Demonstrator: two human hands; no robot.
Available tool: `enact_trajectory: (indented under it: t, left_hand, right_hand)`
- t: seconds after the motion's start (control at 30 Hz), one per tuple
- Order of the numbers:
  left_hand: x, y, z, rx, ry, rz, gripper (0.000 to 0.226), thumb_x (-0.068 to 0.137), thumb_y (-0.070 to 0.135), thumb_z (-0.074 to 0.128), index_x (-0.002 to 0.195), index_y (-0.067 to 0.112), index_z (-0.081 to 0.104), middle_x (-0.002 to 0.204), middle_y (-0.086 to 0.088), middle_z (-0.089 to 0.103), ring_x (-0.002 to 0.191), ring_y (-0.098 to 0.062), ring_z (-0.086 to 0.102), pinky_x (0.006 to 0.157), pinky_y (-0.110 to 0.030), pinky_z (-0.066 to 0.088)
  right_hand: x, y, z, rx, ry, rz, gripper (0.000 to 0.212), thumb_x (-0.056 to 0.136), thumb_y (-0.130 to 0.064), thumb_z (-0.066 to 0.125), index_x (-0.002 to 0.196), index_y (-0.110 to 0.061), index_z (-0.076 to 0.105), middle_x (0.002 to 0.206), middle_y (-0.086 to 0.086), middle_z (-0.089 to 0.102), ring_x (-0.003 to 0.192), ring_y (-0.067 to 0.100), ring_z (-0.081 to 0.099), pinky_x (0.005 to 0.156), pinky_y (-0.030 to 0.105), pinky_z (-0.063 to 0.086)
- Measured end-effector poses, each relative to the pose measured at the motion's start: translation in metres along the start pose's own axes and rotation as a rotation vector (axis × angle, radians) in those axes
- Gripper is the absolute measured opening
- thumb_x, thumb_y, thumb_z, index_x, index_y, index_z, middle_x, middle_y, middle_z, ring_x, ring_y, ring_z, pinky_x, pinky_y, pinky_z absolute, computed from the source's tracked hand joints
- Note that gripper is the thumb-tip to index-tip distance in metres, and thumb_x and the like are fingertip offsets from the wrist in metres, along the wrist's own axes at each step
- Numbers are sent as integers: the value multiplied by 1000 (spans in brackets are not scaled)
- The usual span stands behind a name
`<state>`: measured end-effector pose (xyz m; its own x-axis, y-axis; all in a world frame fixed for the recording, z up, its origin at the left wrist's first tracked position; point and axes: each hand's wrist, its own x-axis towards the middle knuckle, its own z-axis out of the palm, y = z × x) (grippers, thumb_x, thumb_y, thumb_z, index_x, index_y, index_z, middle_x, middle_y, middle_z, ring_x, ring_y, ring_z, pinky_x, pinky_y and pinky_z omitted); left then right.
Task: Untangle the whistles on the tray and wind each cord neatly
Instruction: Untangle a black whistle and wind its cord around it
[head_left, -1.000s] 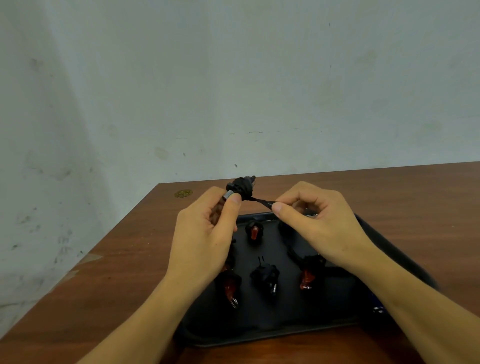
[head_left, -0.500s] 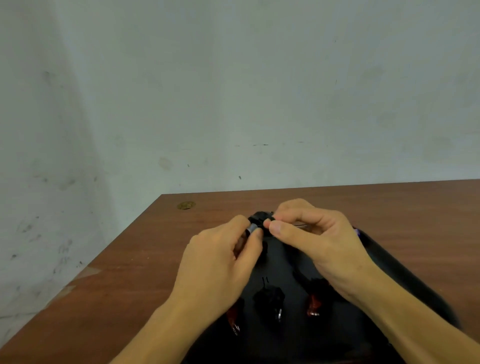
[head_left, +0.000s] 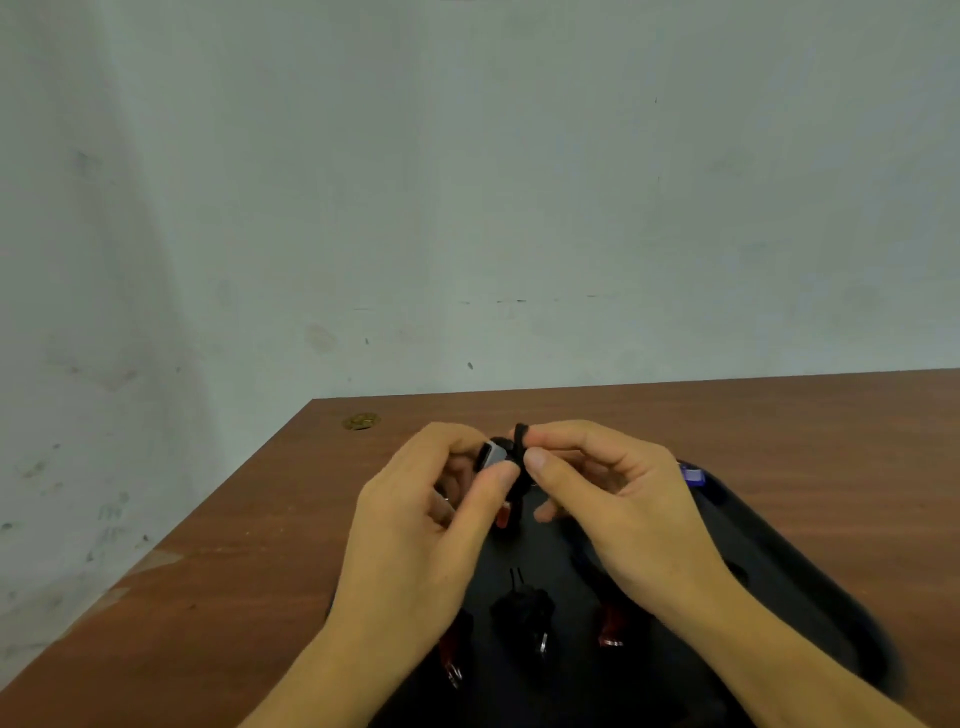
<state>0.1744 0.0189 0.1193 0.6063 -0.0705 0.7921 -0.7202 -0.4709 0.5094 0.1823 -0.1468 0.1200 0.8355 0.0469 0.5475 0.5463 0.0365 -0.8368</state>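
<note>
The left hand (head_left: 415, 525) is pinching a whistle (head_left: 493, 453) between thumb and forefinger, its pale metal end showing at the fingertips, while the right hand (head_left: 618, 504) is pinching the black cord (head_left: 519, 441) just beside it, thumb and forefinger closed on the strand where it loops up above them. Both hands are holding this pair above the far part of the black tray (head_left: 810, 587), which is sitting on the brown table (head_left: 249, 551). The cord is lying immediately right of the whistle, touching it, and running roughly upright across the whistle's side, so the right hand is the nearer one for carrying the next turn around. On the tray below, three more wound whistles (head_left: 524, 608) are lying in a row. No brand, label or writing is readable anywhere; a small purple tag (head_left: 692, 475) at the tray's right edge is too blurred to read.
</note>
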Motion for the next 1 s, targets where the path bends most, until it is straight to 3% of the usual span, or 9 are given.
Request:
enact_trajectory:
  t: [0.17, 0.3, 0.47, 0.57, 0.67, 0.8, 0.93, 1.0]
  left_hand:
    - [-1, 1, 3, -131, -2, -53, 25, 91, 41, 57, 115, 46, 62, 106, 7, 61, 97, -17, 63, 67, -27, 56]
    - [-3, 5, 8, -212, -97, -143, 26, 97, 41, 46, 120, 45, 58, 102, 14, 67, 78, -13, 69, 58, -31, 59]
    - [-2, 9, 9, -263, -111, -198, 23, 96, 45, 41, 109, 48, 60, 81, 4, 64, 64, -17, 64, 51, -39, 58]
    - [-2, 9, 10, -310, -107, -227, 22, 93, 41, 44, 107, 40, 60, 79, -2, 62, 64, -24, 64, 54, -41, 59]
    - [-3, 12, 11, -435, -110, -267, 20, 95, 35, 45, 107, 35, 61, 89, 2, 67, 72, -27, 68, 58, -44, 60]
    - [-1, 14, 12, -543, -77, -307, 20, 95, 27, 48, 107, 28, 64, 82, -2, 66, 70, -27, 65, 51, -41, 58]
    - [-2, 10, 11, -472, -64, -259, 16, 94, 30, 51, 102, 30, 64, 84, -7, 65, 68, -32, 63, 50, -32, 56]
    - [-3, 9, 10, -403, -90, -203, 11, 99, 29, 53, 102, 33, 63, 82, -3, 63, 67, -26, 64, 52, -29, 56]
  right_hand:
    - [-1, -4, 6, 206, 53, 81, 17, 84, -15, 68, 96, -22, 78, 92, 1, 78, 78, 17, 73, 59, 29, 60]
    - [-2, -4, 9, 176, 36, 63, 19, 83, -20, 68, 99, -24, 78, 90, 5, 76, 77, 23, 73, 54, 30, 60]
    - [-5, -3, 10, 47, 45, -3, 24, 92, -11, 66, 99, -32, 75, 91, -5, 76, 77, 14, 71, 55, 29, 60]
    - [-5, -2, 10, -47, 46, -54, 23, 93, -13, 66, 104, -32, 74, 96, -10, 75, 86, 9, 70, 58, 22, 58]
    - [-7, -2, 10, -74, 41, -82, 23, 93, -14, 65, 108, -29, 74, 96, -10, 74, 82, 9, 70, 59, 21, 57]
    - [-10, -6, 14, -125, 35, -148, 26, 95, -13, 62, 115, -28, 72, 99, -14, 69, 84, 7, 69, 60, 19, 56]
    - [-9, -5, 14, -217, 48, -214, 27, 98, -14, 60, 117, -28, 72, 103, -17, 69, 95, 8, 68, 61, 29, 59]
    - [-7, -4, 12, -193, 77, -200, 24, 96, -13, 62, 112, -27, 74, 99, -14, 70, 94, 10, 69, 63, 26, 58]
